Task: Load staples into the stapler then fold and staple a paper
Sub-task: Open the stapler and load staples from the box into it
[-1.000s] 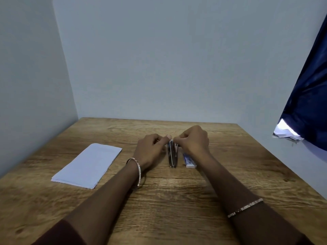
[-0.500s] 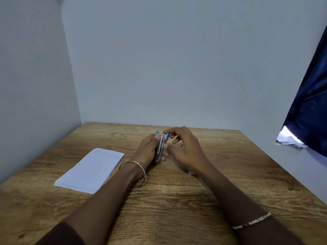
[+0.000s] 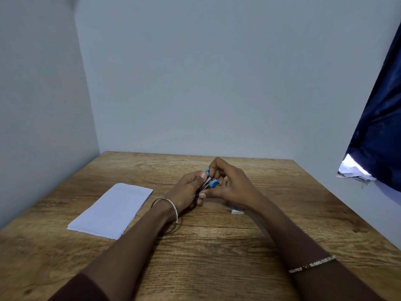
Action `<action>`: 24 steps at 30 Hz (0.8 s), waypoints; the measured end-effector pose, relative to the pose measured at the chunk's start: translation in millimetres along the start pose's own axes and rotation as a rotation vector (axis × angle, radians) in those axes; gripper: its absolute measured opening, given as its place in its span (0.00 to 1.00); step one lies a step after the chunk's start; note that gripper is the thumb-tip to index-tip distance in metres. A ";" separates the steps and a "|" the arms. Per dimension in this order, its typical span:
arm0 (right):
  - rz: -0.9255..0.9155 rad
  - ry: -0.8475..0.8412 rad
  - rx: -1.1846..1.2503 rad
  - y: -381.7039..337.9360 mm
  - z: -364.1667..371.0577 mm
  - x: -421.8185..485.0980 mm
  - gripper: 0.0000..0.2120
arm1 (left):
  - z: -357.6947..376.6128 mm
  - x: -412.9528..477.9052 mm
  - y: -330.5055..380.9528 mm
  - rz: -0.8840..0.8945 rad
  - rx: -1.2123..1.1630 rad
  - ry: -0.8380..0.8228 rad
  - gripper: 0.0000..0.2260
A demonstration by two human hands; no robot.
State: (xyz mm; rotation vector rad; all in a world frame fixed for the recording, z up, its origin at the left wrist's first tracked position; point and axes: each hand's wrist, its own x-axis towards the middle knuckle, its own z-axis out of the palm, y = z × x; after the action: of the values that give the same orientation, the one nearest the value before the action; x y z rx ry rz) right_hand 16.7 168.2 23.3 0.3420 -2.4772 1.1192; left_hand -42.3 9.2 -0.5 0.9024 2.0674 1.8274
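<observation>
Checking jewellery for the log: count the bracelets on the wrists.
2: a bangle on the left wrist and a thin bracelet on the right forearm. Sleeves may hide more.

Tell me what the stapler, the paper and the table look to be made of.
Stapler: bright metal body with a sheen, and matte blue end pieces, probably plastic. Paper: plain white sheets, matte, seemingly stacked, judging by the layered near edge. Table: brown wood grain with knots, low sheen; solid wood or laminate, can't tell.

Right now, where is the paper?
In the head view, the paper lies flat on the table, left of the left hand.
</observation>
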 end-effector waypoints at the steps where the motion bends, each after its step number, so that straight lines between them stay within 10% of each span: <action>1: -0.008 0.006 -0.008 0.7 0.1 0.4 0.24 | 0.2 -0.2 -0.1 0.006 0.015 0.002 0.18; 11: -0.062 0.023 0.023 3.0 -1.0 3.3 0.22 | 3.0 -0.1 -1.2 0.019 0.046 0.051 0.18; 24: 0.061 -0.019 0.201 -4.9 3.3 -0.7 0.18 | -10.7 8.1 7.9 -0.062 -0.606 0.391 0.16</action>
State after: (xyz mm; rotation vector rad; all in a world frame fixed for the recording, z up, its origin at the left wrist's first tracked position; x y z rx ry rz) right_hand 18.3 162.5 24.2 0.3373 -2.4109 1.4014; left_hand -52.3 5.5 10.8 0.3349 1.5144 2.5314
